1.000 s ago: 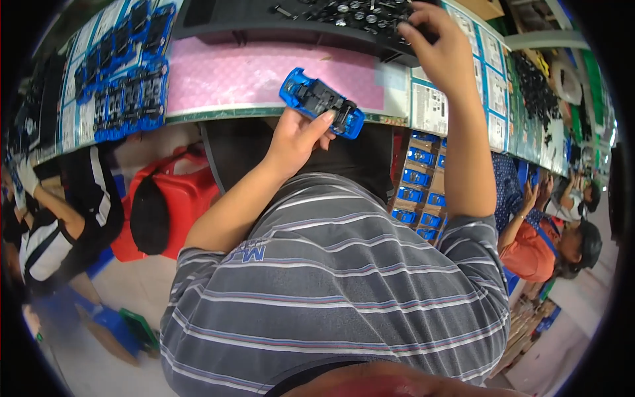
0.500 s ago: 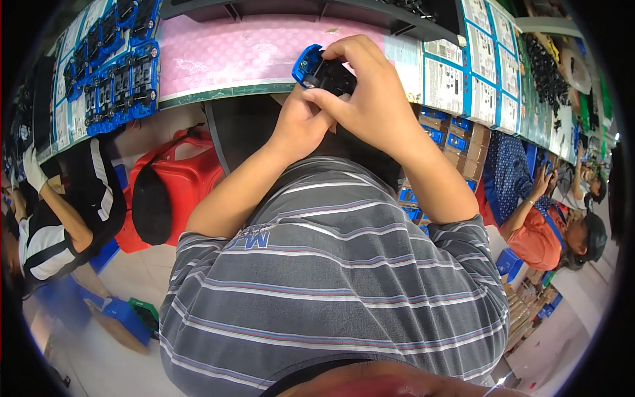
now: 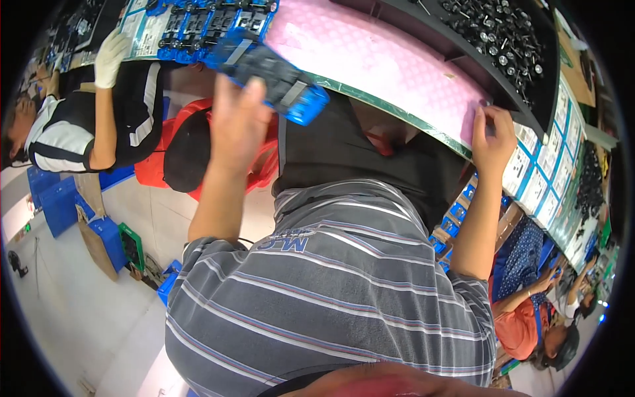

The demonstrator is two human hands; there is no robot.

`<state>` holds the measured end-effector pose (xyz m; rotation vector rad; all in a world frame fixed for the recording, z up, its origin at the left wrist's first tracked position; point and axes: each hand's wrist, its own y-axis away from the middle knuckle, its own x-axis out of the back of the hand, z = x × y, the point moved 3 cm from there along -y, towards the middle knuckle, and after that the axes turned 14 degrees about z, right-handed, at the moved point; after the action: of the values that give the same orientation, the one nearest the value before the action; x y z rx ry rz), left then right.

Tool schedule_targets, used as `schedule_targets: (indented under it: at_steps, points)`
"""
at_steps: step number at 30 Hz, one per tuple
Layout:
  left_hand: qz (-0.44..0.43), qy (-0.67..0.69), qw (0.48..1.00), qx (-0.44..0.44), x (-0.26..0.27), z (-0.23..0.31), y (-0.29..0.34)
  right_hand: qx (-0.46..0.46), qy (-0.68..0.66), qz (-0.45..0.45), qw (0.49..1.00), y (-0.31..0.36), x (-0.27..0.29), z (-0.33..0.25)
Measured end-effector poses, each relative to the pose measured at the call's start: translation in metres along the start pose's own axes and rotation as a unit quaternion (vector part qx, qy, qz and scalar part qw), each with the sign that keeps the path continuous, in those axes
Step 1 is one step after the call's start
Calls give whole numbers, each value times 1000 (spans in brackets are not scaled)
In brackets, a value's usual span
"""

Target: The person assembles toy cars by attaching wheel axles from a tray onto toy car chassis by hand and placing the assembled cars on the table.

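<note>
My left hand (image 3: 237, 122) holds a blue plastic toy car body with a dark inside (image 3: 271, 73), lifted in front of the near edge of the bench. It points toward a row of similar blue toy cars (image 3: 205, 23) lying on the bench at the far left. My right hand (image 3: 493, 135) rests with its fingertips on the near right edge of a pink mat (image 3: 370, 56) and holds nothing that I can see. My grey striped shirt (image 3: 331, 291) fills the lower middle of the view.
A black tray with several small dark parts (image 3: 503, 33) stands beyond the mat. White and blue printed cards (image 3: 549, 165) line the bench at right. A person in a white glove (image 3: 109, 56) works at left; another person in orange (image 3: 529, 324) sits at lower right. Blue crates (image 3: 59, 205) stand on the floor.
Both hands were together on the blue car. They have since parted: the left carries the car leftward, the right has moved to the mat's right edge. The view has tilted.
</note>
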<state>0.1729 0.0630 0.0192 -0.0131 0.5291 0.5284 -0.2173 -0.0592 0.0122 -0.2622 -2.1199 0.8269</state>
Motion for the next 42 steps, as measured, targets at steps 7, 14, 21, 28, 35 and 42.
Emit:
schedule_targets:
  at_steps: [7,14,21,28,35,42]
  points:
    - [148,-115,976,-109,87,96,-67,-29,-31,-5,999,0,-4,-4]
    - [186,-196,954,-126,128,139,-146,-17,-19,4,1000,0,-3,-5]
    - [212,-321,922,-41,184,161,-272,-23,-38,7,999,0,-2,-2]
    - [300,-340,890,38,192,127,-362,-44,-38,8,998,0,-1,-2]
    - [203,-789,570,-104,255,180,-438,-42,-77,12,996,0,-2,5]
    - [308,-749,475,-344,122,116,-334,-17,-92,60,994,-3,25,-6]
